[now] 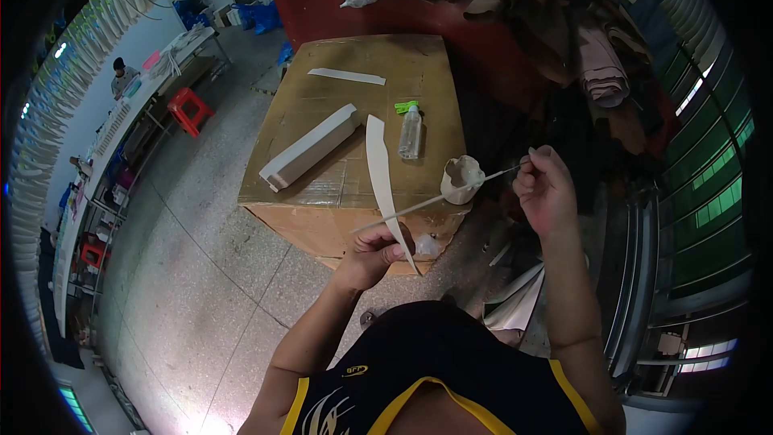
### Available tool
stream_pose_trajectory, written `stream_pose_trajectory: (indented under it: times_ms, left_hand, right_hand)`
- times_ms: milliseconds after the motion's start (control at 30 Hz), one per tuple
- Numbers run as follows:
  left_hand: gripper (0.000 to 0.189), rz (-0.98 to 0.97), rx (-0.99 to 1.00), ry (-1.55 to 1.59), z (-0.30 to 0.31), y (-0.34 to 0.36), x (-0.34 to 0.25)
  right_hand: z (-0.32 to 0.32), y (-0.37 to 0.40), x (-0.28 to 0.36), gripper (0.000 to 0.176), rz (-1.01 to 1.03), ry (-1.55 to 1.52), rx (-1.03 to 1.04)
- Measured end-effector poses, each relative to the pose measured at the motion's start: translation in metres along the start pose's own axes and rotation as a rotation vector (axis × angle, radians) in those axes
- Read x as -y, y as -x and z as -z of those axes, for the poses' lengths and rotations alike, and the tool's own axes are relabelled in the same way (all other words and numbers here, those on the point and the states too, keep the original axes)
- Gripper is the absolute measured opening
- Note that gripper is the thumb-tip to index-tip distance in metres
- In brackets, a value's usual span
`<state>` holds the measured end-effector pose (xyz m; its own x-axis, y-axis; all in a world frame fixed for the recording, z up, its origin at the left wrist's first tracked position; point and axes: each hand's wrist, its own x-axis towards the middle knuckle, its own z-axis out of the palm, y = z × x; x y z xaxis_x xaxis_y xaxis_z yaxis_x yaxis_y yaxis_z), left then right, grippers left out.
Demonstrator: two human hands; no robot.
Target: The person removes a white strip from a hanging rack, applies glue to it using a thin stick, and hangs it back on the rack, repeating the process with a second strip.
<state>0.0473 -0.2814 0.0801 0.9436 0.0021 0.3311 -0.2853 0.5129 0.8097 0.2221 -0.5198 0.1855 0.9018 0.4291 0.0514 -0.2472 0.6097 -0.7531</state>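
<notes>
My left hand [377,251] is closed on the lower end of a long, curved, cream-white strip [380,163], whose wide end reaches up over the cardboard box. My right hand [546,185] is raised at the right, its fingertips pinching one end of a thin pale stick [427,203]. The stick slants down to the left, passes in front of a white cup with a ragged rim [462,177], and crosses the strip just above my left fingers. Behind them a clear bottle [411,135] with a bright green top stands on the box.
The large cardboard box [322,185] also carries a long white block-like piece [310,149] and a flat white strip [346,76]. Rolled brown material [547,16] is piled behind it. At the left are a red stool [190,109], a long workbench and a person [122,78].
</notes>
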Motion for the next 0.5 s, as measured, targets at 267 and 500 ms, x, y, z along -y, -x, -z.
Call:
stream_pose_trajectory:
  times_ms: [267,500]
  left_hand:
    - [0.018,-0.035,-0.155,0.114,-0.011,-0.009,-0.005]
    - [0.028,-0.122,-0.087,0.133,-0.014,-0.016,-0.008]
  right_hand:
    - [0.005,0.023,-0.030,0.008,-0.069,0.124,0.044]
    - [0.007,0.033,-0.041,0.008,-0.086,0.152,0.057]
